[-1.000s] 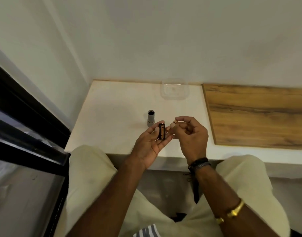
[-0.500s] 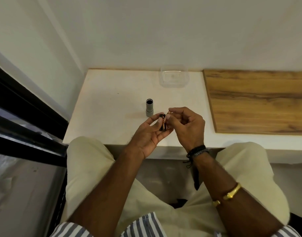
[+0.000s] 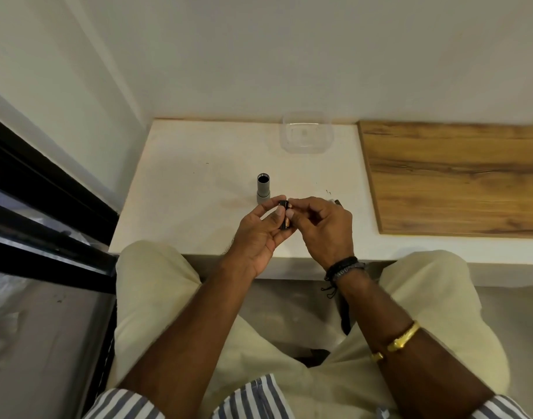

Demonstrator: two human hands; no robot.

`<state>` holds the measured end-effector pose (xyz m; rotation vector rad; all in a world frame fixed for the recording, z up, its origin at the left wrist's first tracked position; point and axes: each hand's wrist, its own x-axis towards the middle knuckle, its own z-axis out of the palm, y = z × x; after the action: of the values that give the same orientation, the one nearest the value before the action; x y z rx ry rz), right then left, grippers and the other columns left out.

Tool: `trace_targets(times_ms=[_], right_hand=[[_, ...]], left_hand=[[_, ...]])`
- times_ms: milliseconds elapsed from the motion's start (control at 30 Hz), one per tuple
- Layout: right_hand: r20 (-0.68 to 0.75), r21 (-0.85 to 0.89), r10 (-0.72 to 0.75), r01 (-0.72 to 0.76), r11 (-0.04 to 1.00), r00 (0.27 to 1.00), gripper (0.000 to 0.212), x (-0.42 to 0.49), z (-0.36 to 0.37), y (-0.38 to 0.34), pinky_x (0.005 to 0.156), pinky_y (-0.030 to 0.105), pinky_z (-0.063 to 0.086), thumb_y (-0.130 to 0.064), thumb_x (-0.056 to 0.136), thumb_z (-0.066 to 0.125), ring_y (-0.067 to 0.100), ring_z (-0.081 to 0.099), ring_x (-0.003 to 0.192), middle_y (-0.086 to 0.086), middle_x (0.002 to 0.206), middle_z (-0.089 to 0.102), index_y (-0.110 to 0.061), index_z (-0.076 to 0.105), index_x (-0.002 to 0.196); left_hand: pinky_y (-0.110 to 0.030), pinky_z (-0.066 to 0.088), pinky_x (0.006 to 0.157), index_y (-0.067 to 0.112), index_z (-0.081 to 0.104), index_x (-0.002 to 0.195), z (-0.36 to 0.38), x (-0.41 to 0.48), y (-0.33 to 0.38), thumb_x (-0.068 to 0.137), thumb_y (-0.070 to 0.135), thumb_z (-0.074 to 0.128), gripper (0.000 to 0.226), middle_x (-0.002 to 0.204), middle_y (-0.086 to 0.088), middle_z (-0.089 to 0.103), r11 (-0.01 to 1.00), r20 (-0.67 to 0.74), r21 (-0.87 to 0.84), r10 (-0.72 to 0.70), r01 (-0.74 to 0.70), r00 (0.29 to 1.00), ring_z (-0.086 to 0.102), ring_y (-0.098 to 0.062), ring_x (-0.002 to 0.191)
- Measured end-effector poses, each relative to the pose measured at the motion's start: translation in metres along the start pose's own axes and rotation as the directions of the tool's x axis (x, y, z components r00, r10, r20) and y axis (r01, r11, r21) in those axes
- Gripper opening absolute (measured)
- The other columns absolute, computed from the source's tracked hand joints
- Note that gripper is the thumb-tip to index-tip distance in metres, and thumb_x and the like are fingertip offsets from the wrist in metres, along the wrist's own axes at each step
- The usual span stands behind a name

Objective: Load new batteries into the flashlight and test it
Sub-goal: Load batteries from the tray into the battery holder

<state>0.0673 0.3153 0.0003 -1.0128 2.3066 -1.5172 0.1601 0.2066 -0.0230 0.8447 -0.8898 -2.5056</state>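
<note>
A grey flashlight body [image 3: 263, 192] stands upright on the white table [image 3: 192, 182], its open dark end up. Just in front of it my left hand [image 3: 259, 237] holds a small black battery holder [image 3: 284, 217] between thumb and fingers. My right hand [image 3: 322, 228] is against the holder's right side, its fingertips pinching at the top of the holder. A copper-coloured battery shows in the holder. A small dark piece [image 3: 337, 202] peeks out behind my right hand.
A clear plastic container [image 3: 307, 135] stands at the back of the table by the wall. A wooden board [image 3: 455, 176] covers the table's right part. A black frame [image 3: 41, 207] runs along the left. My knees are under the front edge.
My right hand has closed in on the holder: the small piece it held apart from the holder a second ago is now at the holder's top. The camera has tilted down.
</note>
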Motion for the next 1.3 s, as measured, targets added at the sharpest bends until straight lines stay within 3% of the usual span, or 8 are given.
trace_targets(times_ms=[133,333,467,633,800,1067,1200,1300], right_hand=[[-0.048,-0.064,-0.073,0.07,0.996,0.996,0.02,-0.004,0.001,-0.002,0.081,-0.001,0.043,-0.01,0.091,0.076,-0.007,0.064,0.082,-0.007,0.091,0.075,-0.013,0.079,0.11],[0.016,-0.192,-0.169,0.169,0.967,0.985,0.021,-0.007,0.005,-0.007,0.084,0.001,0.039,-0.005,0.094,0.07,0.021,0.069,0.095,0.012,0.104,0.076,-0.006,0.077,0.114],[0.065,-0.177,-0.193,0.202,0.963,0.979,0.022,-0.01,0.005,-0.006,0.082,0.023,0.052,-0.007,0.096,0.068,0.023,0.068,0.095,0.012,0.104,0.074,-0.007,0.077,0.116],[0.069,-0.003,-0.066,0.066,0.998,0.995,0.04,-0.005,-0.002,-0.001,0.075,0.014,0.056,-0.012,0.089,0.076,0.003,0.068,0.082,-0.011,0.094,0.073,-0.029,0.069,0.124],[0.174,-0.012,-0.039,0.041,0.999,0.984,0.033,0.0,-0.005,0.004,0.075,0.036,0.064,-0.02,0.092,0.074,0.011,0.071,0.084,-0.017,0.095,0.067,-0.03,0.066,0.122],[0.188,-0.018,-0.045,0.05,0.999,0.981,0.033,-0.001,0.001,0.007,0.071,0.012,0.056,-0.024,0.092,0.074,-0.001,0.067,0.086,-0.016,0.103,0.067,-0.024,0.064,0.124],[0.162,0.108,0.03,-0.048,0.993,0.986,0.036,0.002,0.004,0.006,0.071,0.015,0.058,-0.018,0.087,0.079,0.0,0.07,0.088,-0.014,0.099,0.071,-0.025,0.063,0.118],[0.099,0.205,0.1,-0.118,0.972,0.99,0.029,0.006,0.01,0.007,0.078,0.027,0.062,-0.013,0.088,0.075,0.011,0.073,0.09,-0.006,0.095,0.074,-0.025,0.065,0.113]], left_hand=[[-0.045,0.056,0.097,0.008,0.066,0.12,0.001,-0.001,0.001,0.095,0.007,0.061,0.026,0.116,-0.014,0.074,1.0,0.016,0.028,0.006,-0.007,1.0,0.07,-0.03,0.112],[-0.037,0.06,0.087,0.005,0.066,0.119,0.002,0.0,0.001,0.098,0.006,0.058,0.023,0.111,-0.011,0.076,1.0,-0.01,0.026,-0.011,0.011,1.0,0.072,-0.024,0.106],[-0.042,0.057,0.096,0.005,0.064,0.123,0.003,-0.002,0.002,0.099,0.008,0.056,0.025,0.117,-0.014,0.073,0.998,-0.031,0.051,-0.03,0.031,0.999,0.071,-0.027,0.11],[-0.045,0.055,0.099,0.002,0.056,0.132,0.006,-0.004,0.011,0.1,0.007,0.055,0.032,0.122,-0.019,0.07,0.979,0.004,0.201,0.025,-0.025,1.0,0.068,-0.033,0.115],[-0.045,0.054,0.099,0.009,0.046,0.144,0.004,-0.005,0.021,0.097,0.008,0.061,0.049,0.127,-0.018,0.068,0.941,0.065,0.335,0.025,-0.045,0.998,0.068,-0.029,0.115],[-0.048,0.051,0.103,0.012,0.046,0.144,0.003,-0.004,0.015,0.098,0.007,0.059,0.048,0.129,-0.018,0.066,0.955,0.052,0.294,0.032,-0.046,0.998,0.068,-0.028,0.116],[-0.043,0.056,0.097,0.012,0.054,0.137,0.006,-0.002,0.017,0.098,0.012,0.062,0.04,0.124,-0.018,0.069,0.962,0.033,0.261,0.069,-0.075,0.997,0.07,-0.029,0.112],[-0.037,0.062,0.083,0.007,0.067,0.114,0.006,0.004,0.013,0.094,0.022,0.069,0.025,0.105,-0.015,0.076,0.913,-0.184,0.364,0.266,-0.185,0.946,0.075,-0.029,0.096]])
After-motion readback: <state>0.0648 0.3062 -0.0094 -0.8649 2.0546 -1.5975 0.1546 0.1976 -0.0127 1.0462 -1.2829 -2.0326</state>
